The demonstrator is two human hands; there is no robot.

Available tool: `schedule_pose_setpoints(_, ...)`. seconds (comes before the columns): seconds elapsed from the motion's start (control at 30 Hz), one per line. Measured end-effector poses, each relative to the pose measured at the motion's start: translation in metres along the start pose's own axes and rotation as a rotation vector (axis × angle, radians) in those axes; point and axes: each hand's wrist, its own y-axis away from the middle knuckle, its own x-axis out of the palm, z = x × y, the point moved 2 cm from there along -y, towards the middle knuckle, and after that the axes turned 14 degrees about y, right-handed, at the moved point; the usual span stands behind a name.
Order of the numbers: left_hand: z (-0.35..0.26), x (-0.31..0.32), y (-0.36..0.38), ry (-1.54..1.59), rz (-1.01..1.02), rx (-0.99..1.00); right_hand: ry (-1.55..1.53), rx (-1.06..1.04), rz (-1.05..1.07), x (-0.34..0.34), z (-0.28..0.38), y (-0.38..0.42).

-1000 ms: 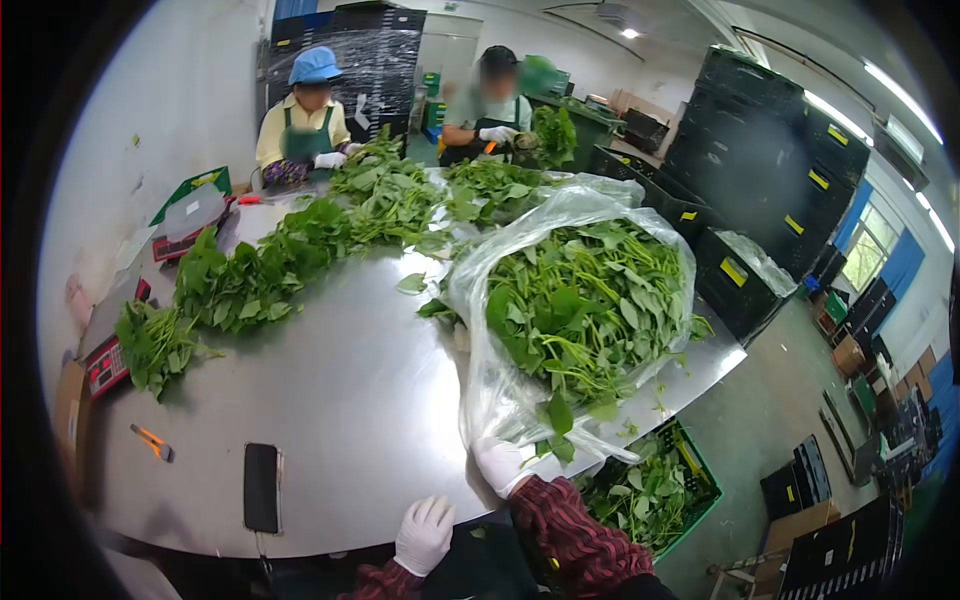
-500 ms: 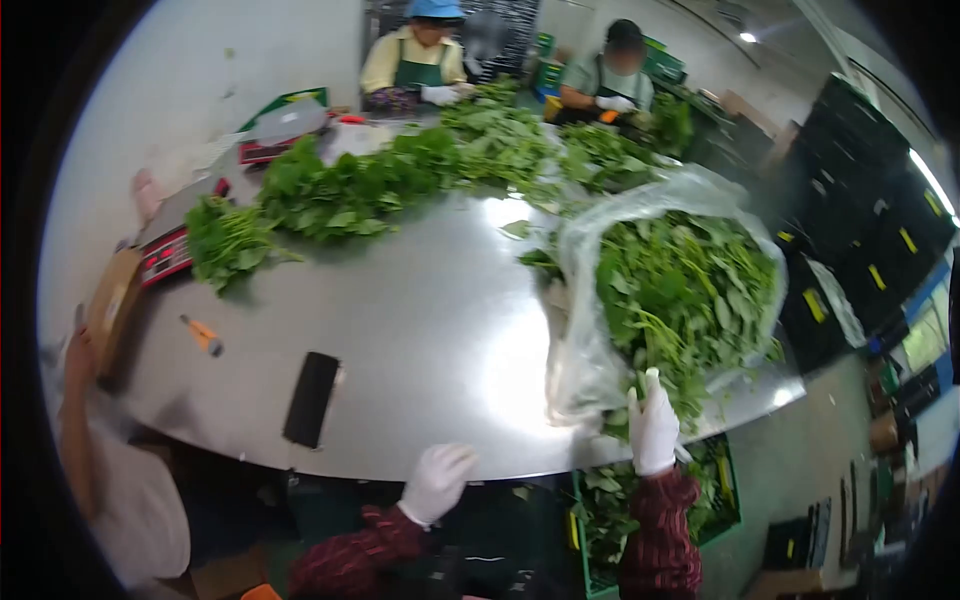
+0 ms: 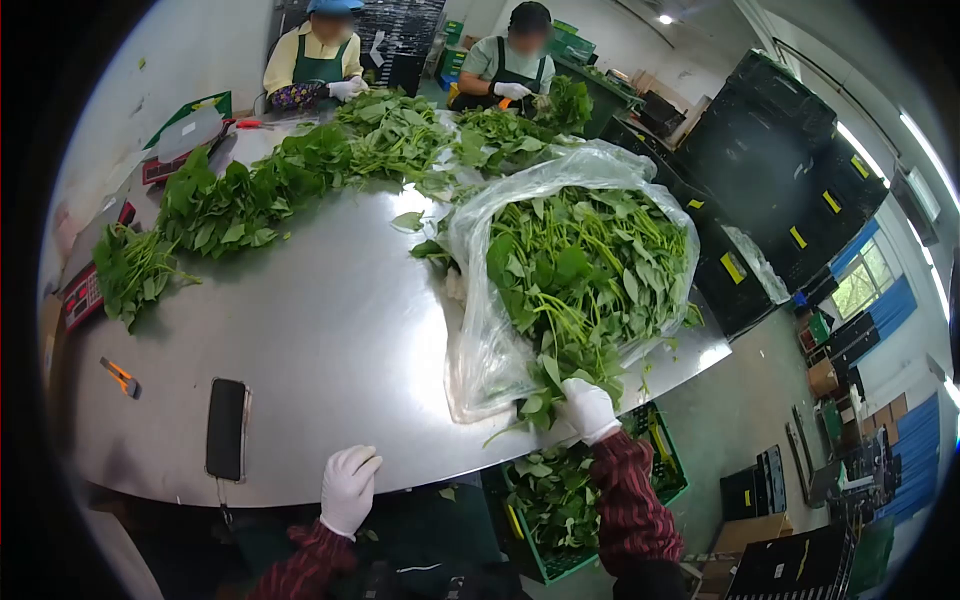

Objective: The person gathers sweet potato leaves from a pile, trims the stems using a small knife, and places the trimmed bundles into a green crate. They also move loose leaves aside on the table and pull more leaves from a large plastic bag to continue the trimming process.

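A clear plastic bag (image 3: 475, 330) lies on the metal table, its mouth turned back around a heap of leafy green stems (image 3: 590, 265). My right hand (image 3: 590, 410), in a white glove, is at the bag's near edge with its fingers closed on some of the greens; the fingertips are partly hidden by leaves. Over the table's front edge, my left hand (image 3: 349, 488), gloved too, has its fingers curled together and nothing visible in them. Below the right forearm, a green crate (image 3: 545, 568) contains more leafy stems.
A phone (image 3: 228, 430) and an orange utility knife (image 3: 120, 377) lie on the metal table (image 3: 330, 330). Bunched greens (image 3: 240, 205) run along its far side near red scales (image 3: 82, 297). Two co-workers stand behind. Black crates (image 3: 770, 150) are stacked at right.
The view has swung right, so the table sits further left. My right hand has turned inward over the greens at the bag's edge. The person at the left edge has mostly left view.
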Motion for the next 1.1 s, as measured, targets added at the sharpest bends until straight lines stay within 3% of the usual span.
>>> schedule_pose_setpoints(0.03,0.001,0.0,-0.001,0.003,-0.007,0.006,-0.037,0.04,-0.027,-0.019,-0.002,-0.003)
schedule_pose_setpoints(0.13,-0.001,0.002,0.0,-0.034,0.001,0.018,-0.143,0.187,-0.477,-0.061,-0.018,-0.008)
schedule_pose_setpoints(0.23,-0.004,0.006,-0.001,-0.087,0.025,0.025,-0.033,0.494,-0.355,-0.056,-0.051,-0.035)
schedule_pose_setpoints(0.33,-0.003,0.007,0.0,-0.143,0.013,0.049,-0.089,0.48,-0.041,-0.035,-0.064,-0.074)
schedule_pose_setpoints(0.37,-0.004,0.007,0.0,-0.153,0.024,0.052,-0.075,0.519,0.278,-0.033,-0.063,-0.086)
schedule_pose_setpoints(0.47,-0.003,0.007,0.001,-0.18,0.027,0.054,-0.124,0.512,0.415,-0.011,-0.047,-0.099)
schedule_pose_setpoints(0.6,-0.001,0.009,0.003,-0.176,0.018,0.05,-0.046,0.659,0.169,0.003,-0.044,-0.091)
schedule_pose_setpoints(0.73,-0.004,0.006,-0.006,-0.083,-0.003,0.022,-0.004,0.629,-0.156,-0.044,-0.028,-0.059)
schedule_pose_setpoints(0.83,-0.014,0.017,-0.031,0.356,-0.03,-0.18,-0.132,0.456,-0.367,-0.087,0.013,-0.041)
schedule_pose_setpoints(0.9,-0.03,0.035,-0.071,0.77,-0.047,-0.351,-0.433,0.361,-0.325,-0.102,0.05,-0.038)
schedule_pose_setpoints(0.93,-0.035,0.045,-0.09,1.02,-0.102,-0.46,-0.57,0.329,-0.257,-0.109,0.071,-0.038)
schedule_pose_setpoints(1.0,-0.049,0.042,-0.125,1.404,-0.135,-0.488,-0.828,0.273,-0.056,-0.108,0.11,-0.038)
schedule_pose_setpoints(1.1,-0.041,0.032,-0.128,1.454,-0.204,-0.585,-1.2,0.196,0.177,-0.085,0.157,-0.039)
